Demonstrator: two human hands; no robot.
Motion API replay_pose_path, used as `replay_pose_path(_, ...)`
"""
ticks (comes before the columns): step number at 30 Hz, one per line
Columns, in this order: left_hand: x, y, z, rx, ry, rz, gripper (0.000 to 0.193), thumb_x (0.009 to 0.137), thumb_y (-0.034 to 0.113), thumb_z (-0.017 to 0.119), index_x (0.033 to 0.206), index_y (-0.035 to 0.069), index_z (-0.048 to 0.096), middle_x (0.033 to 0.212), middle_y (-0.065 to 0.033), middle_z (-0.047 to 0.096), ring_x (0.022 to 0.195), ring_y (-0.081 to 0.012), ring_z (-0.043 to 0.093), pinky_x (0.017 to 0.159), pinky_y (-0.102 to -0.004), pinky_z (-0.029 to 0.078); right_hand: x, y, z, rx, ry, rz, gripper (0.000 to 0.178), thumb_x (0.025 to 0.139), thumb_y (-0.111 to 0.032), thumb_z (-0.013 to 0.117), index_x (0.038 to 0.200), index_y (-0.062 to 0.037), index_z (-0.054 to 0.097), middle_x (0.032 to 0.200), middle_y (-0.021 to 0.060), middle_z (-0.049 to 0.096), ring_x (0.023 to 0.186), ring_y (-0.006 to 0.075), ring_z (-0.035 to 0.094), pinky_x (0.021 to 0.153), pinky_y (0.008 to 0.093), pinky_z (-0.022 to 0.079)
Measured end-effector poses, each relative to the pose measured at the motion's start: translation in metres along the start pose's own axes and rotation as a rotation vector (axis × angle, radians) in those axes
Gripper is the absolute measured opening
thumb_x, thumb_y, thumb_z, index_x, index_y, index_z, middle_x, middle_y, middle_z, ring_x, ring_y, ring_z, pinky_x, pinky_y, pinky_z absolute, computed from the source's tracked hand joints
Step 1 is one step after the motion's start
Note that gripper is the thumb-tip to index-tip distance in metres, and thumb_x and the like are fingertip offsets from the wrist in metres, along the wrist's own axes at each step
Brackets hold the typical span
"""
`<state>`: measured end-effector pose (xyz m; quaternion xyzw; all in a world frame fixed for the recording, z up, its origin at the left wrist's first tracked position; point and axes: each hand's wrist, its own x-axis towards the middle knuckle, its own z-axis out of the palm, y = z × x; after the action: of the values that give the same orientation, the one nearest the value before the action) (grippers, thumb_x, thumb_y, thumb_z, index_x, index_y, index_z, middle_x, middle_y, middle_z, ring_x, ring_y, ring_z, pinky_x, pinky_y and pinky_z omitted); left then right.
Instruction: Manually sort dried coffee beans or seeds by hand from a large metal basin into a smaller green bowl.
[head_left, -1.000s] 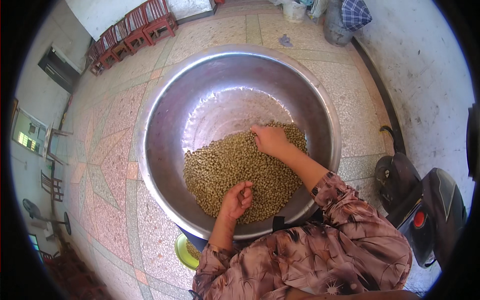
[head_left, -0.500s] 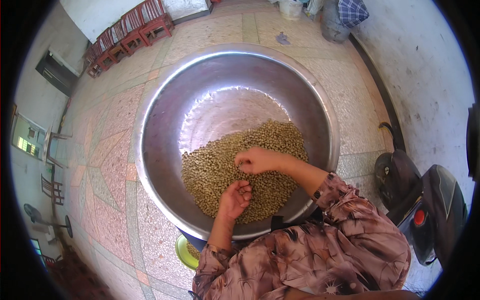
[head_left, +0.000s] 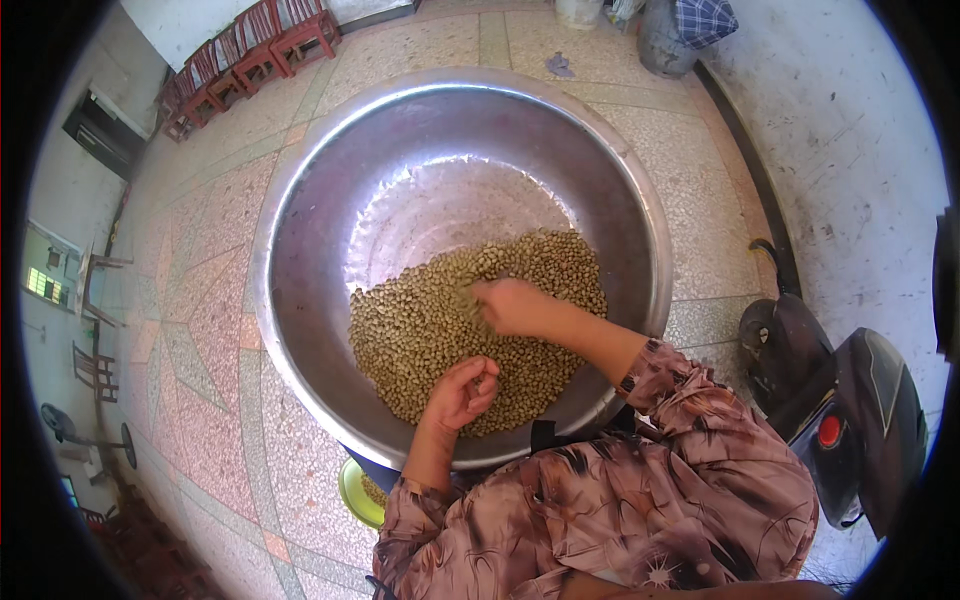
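A wide metal basin stands in front of me. Small, roundish greenish-tan beans or seeds are heaped in its near half. My right hand reaches in from the right, just over the heap, its fingertips bent down and slightly blurred against the beans. Nearer to me, my left hand is palm up above the heap's near side, fingers curled inward. Whatever either hand has in its fingers is too small or too hidden to name.
A yellow-green bowl with more beans sits below the basin's near left edge. To the right, a dark scooter is parked by the wall. Red wooden chairs line the far left wall; a grey cylinder stands far right.
My left hand's fingers have curled in more. My right hand's fingertips have dipped toward the beans. The whole view has shifted slightly.
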<state>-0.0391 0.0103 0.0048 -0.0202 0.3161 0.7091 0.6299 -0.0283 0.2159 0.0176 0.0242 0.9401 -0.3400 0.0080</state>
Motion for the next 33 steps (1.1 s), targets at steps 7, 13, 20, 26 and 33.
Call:
replay_pose_path(7, -0.011, 0.012, -0.003, -0.106, -0.215, 0.075, 0.021, 0.093, 0.021, 0.043, 0.094, 0.003, 0.055, 0.058, 0.0001, 0.038, 0.041, -0.0072, 0.03, 0.034, -0.0197, 0.024, -0.013, -0.016, 0.026, 0.186, -0.654, -0.359, 0.025, 0.07, -0.012, 0.057, 0.093, -0.0033, 0.061, 0.084, 0.0187, 0.062, 0.07, 0.0343, 0.061, 0.065, 0.0396, 0.049)
replay_pose_path(13, -0.004, 0.011, -0.008, -0.193, -0.061, 0.122, 0.021, 0.093, 0.022, 0.045, 0.096, 0.005, 0.056, 0.059, 0.0008, 0.04, 0.042, -0.0075, 0.031, 0.035, -0.0195, 0.025, -0.007, -0.011, -0.032, 0.451, -0.673, 0.161, 0.025, 0.073, -0.014, 0.053, 0.094, -0.0076, 0.066, 0.078, 0.0134, 0.064, 0.07, 0.0227, 0.064, 0.065, 0.0346, 0.05)
replay_pose_path(20, 0.003, 0.008, -0.014, -0.19, 0.121, 0.116, 0.021, 0.091, 0.024, 0.048, 0.096, 0.007, 0.058, 0.061, 0.0008, 0.044, 0.044, -0.0087, 0.035, 0.036, -0.0207, 0.026, 0.007, 0.023, -0.039, -0.172, 0.191, 0.037, 0.015, 0.076, -0.014, 0.056, 0.089, -0.0112, 0.064, 0.076, 0.0136, 0.063, 0.069, 0.0315, 0.061, 0.064, 0.0398, 0.049)
replay_pose_path(26, 0.003, 0.008, -0.012, -0.206, 0.189, 0.132, 0.02, 0.09, 0.024, 0.05, 0.094, 0.007, 0.058, 0.062, 0.0, 0.047, 0.045, -0.0097, 0.036, 0.036, -0.0218, 0.026, 0.003, 0.005, -0.034, -0.01, 0.043, 0.007, 0.015, 0.077, -0.015, 0.053, 0.088, -0.0127, 0.064, 0.082, 0.0139, 0.063, 0.078, 0.0337, 0.061, 0.07, 0.0439, 0.048)
replay_pose_path(33, 0.003, 0.007, -0.014, -0.213, 0.183, 0.152, 0.02, 0.09, 0.023, 0.049, 0.094, 0.005, 0.058, 0.062, -0.0012, 0.047, 0.046, -0.0107, 0.037, 0.036, -0.022, 0.027, 0.007, 0.011, -0.033, 0.006, 0.242, 0.057, 0.016, 0.079, -0.017, 0.052, 0.088, -0.0131, 0.064, 0.083, 0.0141, 0.063, 0.078, 0.0337, 0.06, 0.069, 0.0438, 0.048)
